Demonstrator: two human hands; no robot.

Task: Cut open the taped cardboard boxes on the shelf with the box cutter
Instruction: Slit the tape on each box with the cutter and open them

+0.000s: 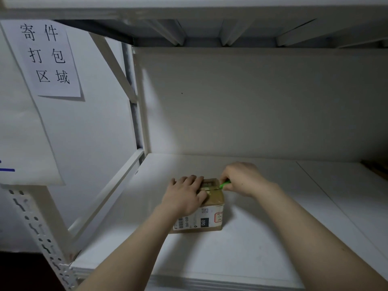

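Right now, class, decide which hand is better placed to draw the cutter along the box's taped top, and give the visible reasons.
The right hand: it grips the green box cutter at the top edge of the cardboard box. The left hand lies flat on the box top, steadying it.

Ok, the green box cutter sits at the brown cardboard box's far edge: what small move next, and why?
Probably draw the green box cutter along the taped top of the small brown cardboard box. The right hand grips it at the far right top edge, and the left hand presses flat on its top.
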